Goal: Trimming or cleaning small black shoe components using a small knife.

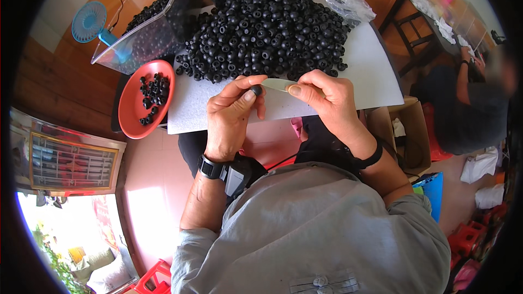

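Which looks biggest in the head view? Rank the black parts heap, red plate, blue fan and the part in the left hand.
1. Black parts heap
2. Red plate
3. Blue fan, though it sits farther away
4. Part in the left hand

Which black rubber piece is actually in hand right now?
The single black piece pinched in the left hand fingertips, against the blade tip held by the right hand; others lie loose.

Bright daylight, overexposed glare at lower left, strong fisheye bending, dark vignetted corners.
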`<state>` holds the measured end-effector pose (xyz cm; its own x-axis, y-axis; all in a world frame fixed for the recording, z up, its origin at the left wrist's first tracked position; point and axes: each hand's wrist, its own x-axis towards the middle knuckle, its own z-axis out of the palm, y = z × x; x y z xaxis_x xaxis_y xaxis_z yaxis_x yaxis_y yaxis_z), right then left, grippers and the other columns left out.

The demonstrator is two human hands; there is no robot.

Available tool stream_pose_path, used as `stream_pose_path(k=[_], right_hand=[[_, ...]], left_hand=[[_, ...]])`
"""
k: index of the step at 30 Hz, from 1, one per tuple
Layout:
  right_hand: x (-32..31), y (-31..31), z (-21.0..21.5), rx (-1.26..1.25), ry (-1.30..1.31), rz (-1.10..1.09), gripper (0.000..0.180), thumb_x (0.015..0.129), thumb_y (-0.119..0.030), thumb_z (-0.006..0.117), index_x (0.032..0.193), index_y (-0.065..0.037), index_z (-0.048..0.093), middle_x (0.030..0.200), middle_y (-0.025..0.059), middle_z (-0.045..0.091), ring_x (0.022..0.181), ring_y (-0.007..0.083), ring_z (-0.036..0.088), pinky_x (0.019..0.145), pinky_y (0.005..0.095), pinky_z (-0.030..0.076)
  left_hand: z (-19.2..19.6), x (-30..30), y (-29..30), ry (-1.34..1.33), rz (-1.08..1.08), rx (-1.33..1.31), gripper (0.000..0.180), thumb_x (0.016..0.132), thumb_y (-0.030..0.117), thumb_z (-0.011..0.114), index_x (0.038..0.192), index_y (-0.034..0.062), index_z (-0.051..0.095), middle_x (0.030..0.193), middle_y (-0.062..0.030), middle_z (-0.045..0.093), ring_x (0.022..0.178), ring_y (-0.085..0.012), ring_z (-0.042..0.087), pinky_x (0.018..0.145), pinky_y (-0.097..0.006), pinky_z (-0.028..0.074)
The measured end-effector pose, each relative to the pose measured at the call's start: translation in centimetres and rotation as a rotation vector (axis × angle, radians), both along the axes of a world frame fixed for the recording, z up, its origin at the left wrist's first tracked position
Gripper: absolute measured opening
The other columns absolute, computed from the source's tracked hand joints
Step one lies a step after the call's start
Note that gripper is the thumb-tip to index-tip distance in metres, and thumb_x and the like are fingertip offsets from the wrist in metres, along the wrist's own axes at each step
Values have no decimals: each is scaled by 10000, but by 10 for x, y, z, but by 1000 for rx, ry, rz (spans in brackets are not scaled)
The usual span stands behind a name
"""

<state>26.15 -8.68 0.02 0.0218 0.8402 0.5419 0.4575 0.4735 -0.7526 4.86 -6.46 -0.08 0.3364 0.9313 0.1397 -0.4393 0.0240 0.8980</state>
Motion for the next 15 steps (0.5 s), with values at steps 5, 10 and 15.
stream_pose_path(k=[5, 10, 15], right_hand=[[5, -1, 7, -74, 105, 51, 183, 901, -148, 768, 808, -17, 682, 596, 11, 585, 525, 55, 485, 482, 253, 380], [9, -2, 9, -139, 182, 74, 161, 899, -130, 766, 838, 3, 699, 631, 7, 609, 576, 36, 505, 516, 229, 392], [10, -1, 3, -87, 199, 91, 156, 891, -126, 768, 839, 5, 701, 636, 13, 613, 575, 44, 507, 519, 233, 398]], left_hand=[[2, -3, -2, -23, 5, 26, 256, 998, 39, 577, 1224, -38, 670, 1000, -118, 655, 788, -193, 598, 674, -299, 479], [28, -36, -4, 265, 397, 315, 250, 912, -37, 606, 1138, -61, 710, 1002, -105, 674, 796, -137, 606, 640, -271, 494], [39, -107, 31, 707, 768, 440, 235, 887, 3, 656, 1109, 2, 736, 993, -34, 686, 886, -147, 610, 740, -271, 499]])
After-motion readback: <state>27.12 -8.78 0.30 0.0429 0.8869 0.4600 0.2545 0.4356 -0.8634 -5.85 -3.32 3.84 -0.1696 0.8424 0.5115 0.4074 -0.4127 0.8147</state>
